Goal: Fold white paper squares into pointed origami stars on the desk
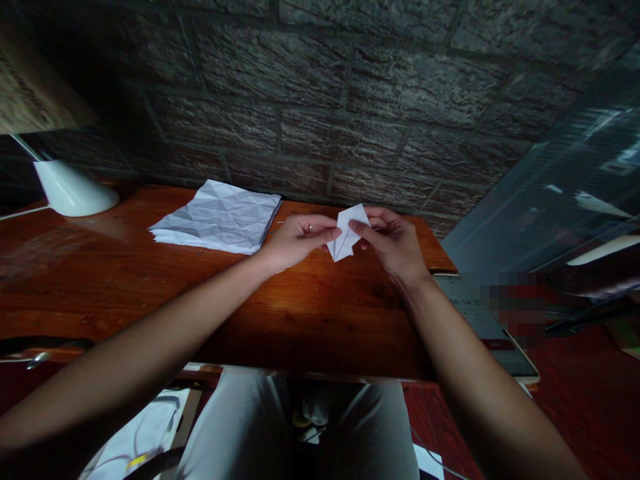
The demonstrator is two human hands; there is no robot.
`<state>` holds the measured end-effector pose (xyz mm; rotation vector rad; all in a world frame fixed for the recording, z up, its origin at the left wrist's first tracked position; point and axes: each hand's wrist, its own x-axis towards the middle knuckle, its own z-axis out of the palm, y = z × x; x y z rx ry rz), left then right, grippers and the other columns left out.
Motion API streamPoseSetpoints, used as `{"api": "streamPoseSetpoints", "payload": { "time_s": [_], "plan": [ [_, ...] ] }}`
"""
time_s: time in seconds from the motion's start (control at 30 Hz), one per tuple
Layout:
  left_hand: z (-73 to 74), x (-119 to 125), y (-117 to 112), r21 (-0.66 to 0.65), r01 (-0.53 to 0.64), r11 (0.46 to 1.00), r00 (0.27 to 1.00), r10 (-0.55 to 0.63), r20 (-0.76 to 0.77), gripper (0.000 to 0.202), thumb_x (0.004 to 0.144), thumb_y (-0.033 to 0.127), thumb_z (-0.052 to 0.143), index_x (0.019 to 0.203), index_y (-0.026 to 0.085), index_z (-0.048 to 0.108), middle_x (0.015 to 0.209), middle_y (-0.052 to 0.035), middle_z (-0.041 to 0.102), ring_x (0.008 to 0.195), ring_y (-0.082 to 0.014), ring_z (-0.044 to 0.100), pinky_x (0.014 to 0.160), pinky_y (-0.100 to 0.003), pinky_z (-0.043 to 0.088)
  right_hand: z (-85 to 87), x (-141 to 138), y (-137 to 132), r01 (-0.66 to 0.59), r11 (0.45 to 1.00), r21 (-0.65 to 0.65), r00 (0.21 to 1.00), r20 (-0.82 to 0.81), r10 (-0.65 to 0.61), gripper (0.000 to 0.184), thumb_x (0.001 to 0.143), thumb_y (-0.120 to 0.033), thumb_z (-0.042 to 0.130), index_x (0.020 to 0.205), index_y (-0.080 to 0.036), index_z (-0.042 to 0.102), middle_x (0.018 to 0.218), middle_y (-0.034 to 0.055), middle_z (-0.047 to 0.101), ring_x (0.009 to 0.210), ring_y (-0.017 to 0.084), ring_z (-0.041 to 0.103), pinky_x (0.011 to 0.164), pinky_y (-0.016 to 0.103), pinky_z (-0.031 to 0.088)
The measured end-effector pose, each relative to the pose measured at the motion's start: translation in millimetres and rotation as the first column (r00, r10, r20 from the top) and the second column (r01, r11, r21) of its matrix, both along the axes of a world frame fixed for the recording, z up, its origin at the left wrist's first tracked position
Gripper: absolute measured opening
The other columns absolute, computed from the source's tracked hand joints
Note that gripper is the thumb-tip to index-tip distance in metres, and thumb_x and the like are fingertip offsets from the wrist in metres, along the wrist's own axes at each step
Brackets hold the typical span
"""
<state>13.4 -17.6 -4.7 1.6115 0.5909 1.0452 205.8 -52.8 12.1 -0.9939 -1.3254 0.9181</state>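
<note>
Both my hands hold a small folded white paper piece [346, 233] just above the wooden table [150, 287], near its far edge. My left hand [297, 239], with a ring on one finger, pinches the paper's left side between thumb and fingers. My right hand [393, 240] pinches its right side, fingers curled behind it. The paper has pointed flaps at top and bottom.
A stack of creased white paper sheets [217, 217] lies left of my hands by the brick wall [320, 100]. A white lamp base [75, 190] stands at the far left. A tablet-like flat device [480, 317] rests at the table's right edge. My legs show below.
</note>
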Motion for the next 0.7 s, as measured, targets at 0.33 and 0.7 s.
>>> {"api": "streamPoseSetpoints", "payload": {
  "time_s": [0.33,0.7],
  "plan": [
    [-2.5,4.8,-4.7,0.026,-0.114,0.993,0.992,0.112,0.066,0.029,0.078,0.041,0.087,0.093,0.017,0.082,0.1,-0.0079,0.083,0.09,-0.0211,0.076,0.089,-0.037,0.059,2.3,-2.1,-1.1,-0.068,0.998,0.001,0.997,-0.02,0.068,0.026,0.073,-0.041,0.091,0.087,-0.023,0.08,0.082,0.0014,0.078,0.069,0.013,0.066,0.06,0.027,0.054],
    [-3.9,2.7,0.4,-0.142,0.058,0.988,0.991,-0.04,0.126,0.04,0.068,0.03,0.095,0.103,0.016,0.082,0.105,-0.01,0.083,0.096,-0.0231,0.076,0.098,-0.041,0.055,-2.8,-3.6,1.6,-0.026,0.997,0.073,0.999,-0.017,0.028,0.033,0.071,-0.047,0.093,0.085,-0.022,0.076,0.079,-0.0001,0.075,0.065,0.012,0.063,0.058,0.026,0.053]
  ]
}}
